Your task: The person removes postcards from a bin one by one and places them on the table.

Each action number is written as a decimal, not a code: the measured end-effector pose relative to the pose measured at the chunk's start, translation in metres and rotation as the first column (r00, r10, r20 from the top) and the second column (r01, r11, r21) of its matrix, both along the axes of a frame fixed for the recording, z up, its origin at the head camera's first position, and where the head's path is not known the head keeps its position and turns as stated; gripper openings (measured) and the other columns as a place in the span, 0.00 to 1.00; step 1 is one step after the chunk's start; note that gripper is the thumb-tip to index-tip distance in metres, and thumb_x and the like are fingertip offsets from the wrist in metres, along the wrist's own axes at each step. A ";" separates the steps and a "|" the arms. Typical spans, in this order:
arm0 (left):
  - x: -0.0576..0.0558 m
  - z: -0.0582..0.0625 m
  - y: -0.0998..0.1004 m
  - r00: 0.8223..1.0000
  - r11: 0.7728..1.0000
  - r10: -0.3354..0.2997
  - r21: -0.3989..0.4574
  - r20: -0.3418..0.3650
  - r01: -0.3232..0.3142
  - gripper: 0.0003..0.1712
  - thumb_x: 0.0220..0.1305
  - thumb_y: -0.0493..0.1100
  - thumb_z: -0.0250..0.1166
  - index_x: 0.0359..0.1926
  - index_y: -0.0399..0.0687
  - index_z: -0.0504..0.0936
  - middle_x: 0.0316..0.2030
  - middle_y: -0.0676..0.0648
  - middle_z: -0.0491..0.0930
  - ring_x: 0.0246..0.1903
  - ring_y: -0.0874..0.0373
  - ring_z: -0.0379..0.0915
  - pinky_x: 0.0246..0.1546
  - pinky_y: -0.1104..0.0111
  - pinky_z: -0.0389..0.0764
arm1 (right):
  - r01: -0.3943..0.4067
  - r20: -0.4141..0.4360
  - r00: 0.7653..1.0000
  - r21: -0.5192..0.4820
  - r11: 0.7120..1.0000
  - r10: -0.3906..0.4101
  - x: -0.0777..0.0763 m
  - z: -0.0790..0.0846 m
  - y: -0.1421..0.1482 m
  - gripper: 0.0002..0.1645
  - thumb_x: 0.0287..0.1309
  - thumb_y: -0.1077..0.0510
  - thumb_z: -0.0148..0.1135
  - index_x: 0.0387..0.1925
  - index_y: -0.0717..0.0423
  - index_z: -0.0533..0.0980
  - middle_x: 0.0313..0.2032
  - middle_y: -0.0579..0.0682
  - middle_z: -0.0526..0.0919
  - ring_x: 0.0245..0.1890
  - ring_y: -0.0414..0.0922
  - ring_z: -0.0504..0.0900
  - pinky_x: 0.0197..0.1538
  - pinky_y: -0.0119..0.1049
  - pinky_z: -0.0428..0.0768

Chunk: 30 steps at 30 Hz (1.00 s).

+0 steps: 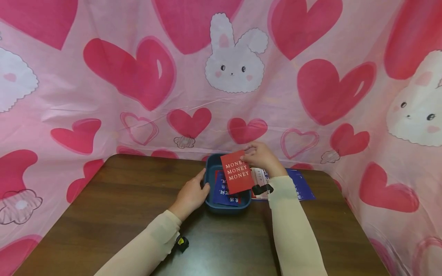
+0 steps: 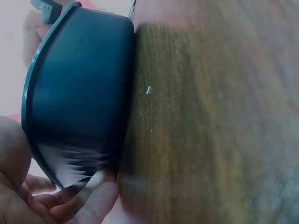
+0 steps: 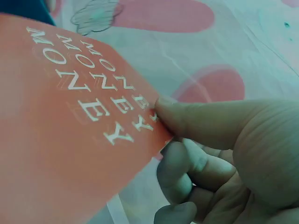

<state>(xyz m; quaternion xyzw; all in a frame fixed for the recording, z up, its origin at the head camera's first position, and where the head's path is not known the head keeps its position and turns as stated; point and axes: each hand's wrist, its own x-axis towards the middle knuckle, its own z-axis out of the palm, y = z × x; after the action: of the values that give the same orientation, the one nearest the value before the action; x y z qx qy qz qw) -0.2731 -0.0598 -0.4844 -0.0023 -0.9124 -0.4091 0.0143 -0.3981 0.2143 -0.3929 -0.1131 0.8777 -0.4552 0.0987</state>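
Note:
A red card [image 1: 236,172] printed "MONEY MONEY MONEY" in white is tilted above a dark blue plastic container [image 1: 228,210]. My right hand [image 1: 261,158] pinches the card's upper right edge between thumb and fingers; the right wrist view shows this grip on the card [image 3: 56,154] up close. My left hand [image 1: 192,194] holds the container's left side, and in the left wrist view its fingers [image 2: 96,198] curl at the lower edge of the container wall [image 2: 84,84]. Inside the container lies a blue card [image 1: 221,195] with white characters, partly covered by the red one.
To the container's right, a pale printed card [image 1: 259,177] and a blue card [image 1: 304,186] lie on the brown wooden table [image 1: 145,191], partly behind my right wrist. A pink cloth [image 1: 193,88] with hearts and rabbits hangs around the table's back and sides.

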 end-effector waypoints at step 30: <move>-0.005 -0.003 0.002 1.000 1.000 0.025 -0.009 0.007 -0.025 0.42 0.84 0.52 0.63 0.91 0.51 0.61 0.81 0.38 0.76 0.77 0.36 0.77 0.76 0.34 0.77 | 0.275 0.074 0.961 -0.293 0.916 -0.265 0.005 0.001 0.088 0.23 0.83 0.44 0.67 0.62 0.58 0.83 0.41 0.39 0.86 0.39 0.38 0.88 0.43 0.36 0.91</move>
<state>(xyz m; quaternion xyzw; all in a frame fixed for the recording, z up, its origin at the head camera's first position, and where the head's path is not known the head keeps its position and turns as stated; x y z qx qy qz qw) -0.2777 -0.0583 -0.4873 0.0106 -0.9141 -0.4050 0.0160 -0.3927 0.3021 -0.3914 0.0029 0.8036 -0.5944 0.0309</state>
